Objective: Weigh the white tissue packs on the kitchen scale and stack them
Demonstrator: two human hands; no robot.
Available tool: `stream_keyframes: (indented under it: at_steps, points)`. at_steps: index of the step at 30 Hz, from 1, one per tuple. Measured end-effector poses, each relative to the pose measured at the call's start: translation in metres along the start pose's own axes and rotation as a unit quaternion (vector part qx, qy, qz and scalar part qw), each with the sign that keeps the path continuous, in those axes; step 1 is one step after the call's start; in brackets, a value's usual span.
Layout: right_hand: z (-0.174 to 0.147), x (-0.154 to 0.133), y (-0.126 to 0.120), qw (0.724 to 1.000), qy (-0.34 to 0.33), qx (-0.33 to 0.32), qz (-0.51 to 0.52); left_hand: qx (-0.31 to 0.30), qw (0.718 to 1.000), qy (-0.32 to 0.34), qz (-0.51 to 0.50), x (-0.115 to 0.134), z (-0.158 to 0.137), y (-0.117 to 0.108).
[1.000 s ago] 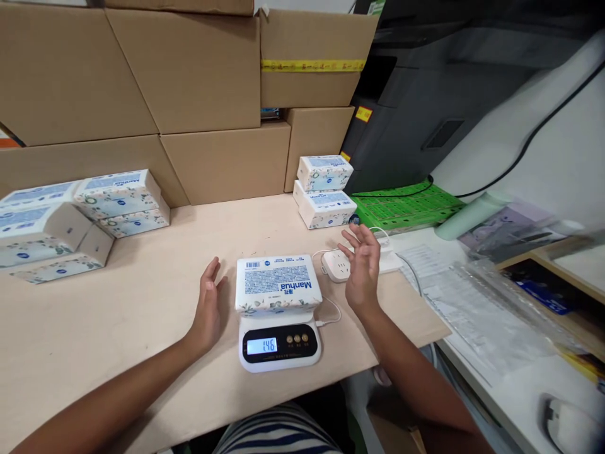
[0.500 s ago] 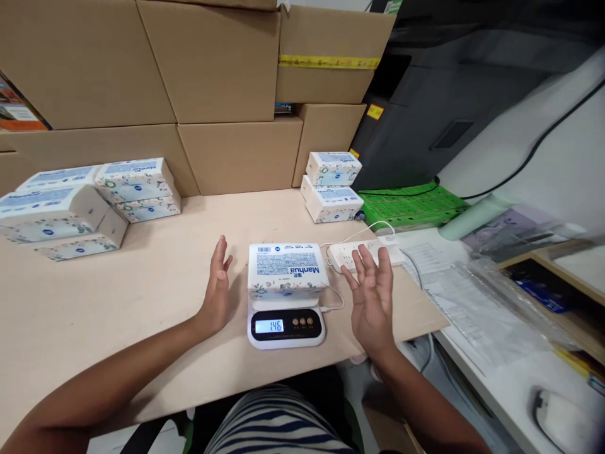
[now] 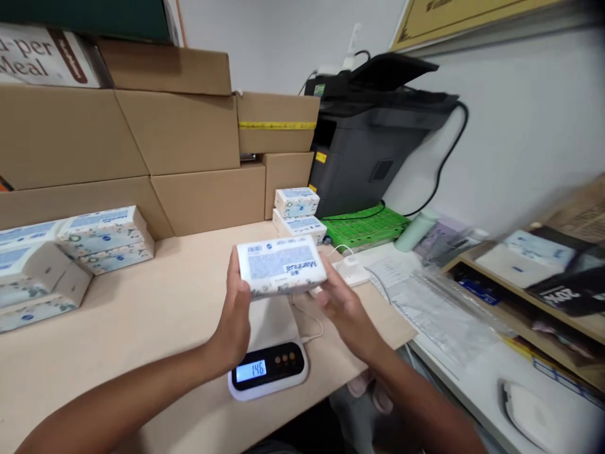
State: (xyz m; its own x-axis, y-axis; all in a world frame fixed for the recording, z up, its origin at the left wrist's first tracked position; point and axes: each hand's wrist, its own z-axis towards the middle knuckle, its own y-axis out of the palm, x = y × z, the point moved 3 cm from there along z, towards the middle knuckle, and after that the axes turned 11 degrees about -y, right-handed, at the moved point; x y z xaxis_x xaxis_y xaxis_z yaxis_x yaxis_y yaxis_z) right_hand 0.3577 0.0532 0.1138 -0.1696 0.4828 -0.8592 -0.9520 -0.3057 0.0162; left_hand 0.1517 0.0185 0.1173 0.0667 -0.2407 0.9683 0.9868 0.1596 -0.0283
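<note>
So a white-and-blue tissue pack is being held between two bare hands, label side up, with a bit of motion blur on the print. Its left end is gripped by the left hand, thumb laid near the front corner and fingers wrapped along the side. The right end is clasped by the right hand, thumb down by the lower corner; the far fingertips there are mostly hidden by the pack. Basically it's squeezed from both ends, neither hand spread.

The pack is held up over the far part of the kitchen-type scale, and the near part of the white plate is left uncovered. 1.46 is shown on the lit display. A white cable is plugged in at the scale's right side.

More packs are piled on the table: a bigger group off to the left, and a stack of two just behind the held one. The back is lined with cardboard boxes, and a dark printer is parked to their right.
</note>
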Motion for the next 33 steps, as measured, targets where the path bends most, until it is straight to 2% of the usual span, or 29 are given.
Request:
stream_keyframes:
  at_steps: [3, 5, 6, 8, 9, 11, 15, 18, 22, 26, 29, 31, 33]
  points:
    - [0.060, -0.017, -0.036, 0.987, -0.118, 0.085, -0.068, -0.025, 0.996, 0.088, -0.013, 0.035, 0.059, 0.031]
    - [0.108, -0.011, -0.060, 0.976, -0.157, 0.111, -0.102, -0.023, 0.989, 0.144, -0.004, 0.049, 0.104, 0.053]
    - [0.132, -0.003, -0.072, 0.972, -0.161, 0.112, -0.129, -0.019, 0.989, 0.147, 0.000, 0.049, 0.127, 0.063]
    - [0.174, 0.019, -0.092, 0.957, -0.121, 0.106, -0.242, -0.011, 0.996, 0.085, 0.002, 0.036, 0.168, 0.082]
    - [0.189, 0.032, -0.098, 0.944, -0.088, 0.067, -0.311, -0.002, 1.000, 0.029, 0.001, 0.024, 0.184, 0.090]
    - [0.209, 0.057, -0.106, 0.923, -0.041, -0.001, -0.383, -0.003, 0.999, -0.053, -0.004, -0.006, 0.205, 0.102]
    - [0.214, 0.092, -0.109, 0.887, 0.008, -0.109, -0.449, -0.053, 0.991, -0.123, -0.015, -0.058, 0.214, 0.109]
    - [0.214, 0.103, -0.110, 0.858, 0.013, -0.143, -0.492, -0.083, 0.987, -0.139, -0.011, -0.074, 0.210, 0.102]
    - [0.218, 0.103, -0.111, 0.825, -0.006, -0.168, -0.540, -0.108, 0.982, -0.154, 0.016, -0.074, 0.204, 0.076]
    - [0.212, 0.089, -0.102, 0.792, -0.054, -0.192, -0.577, -0.060, 0.981, -0.171, 0.072, -0.076, 0.182, 0.018]
    - [0.200, 0.079, -0.087, 0.785, -0.105, -0.216, -0.571, -0.012, 0.980, -0.160, 0.119, -0.075, 0.141, -0.041]
    - [0.194, 0.078, -0.073, 0.790, -0.150, -0.230, -0.549, 0.019, 0.976, -0.157, 0.150, -0.069, 0.099, -0.082]
    - [0.191, 0.080, -0.049, 0.790, -0.230, -0.240, -0.514, 0.044, 0.969, -0.136, 0.200, -0.055, 0.051, -0.121]
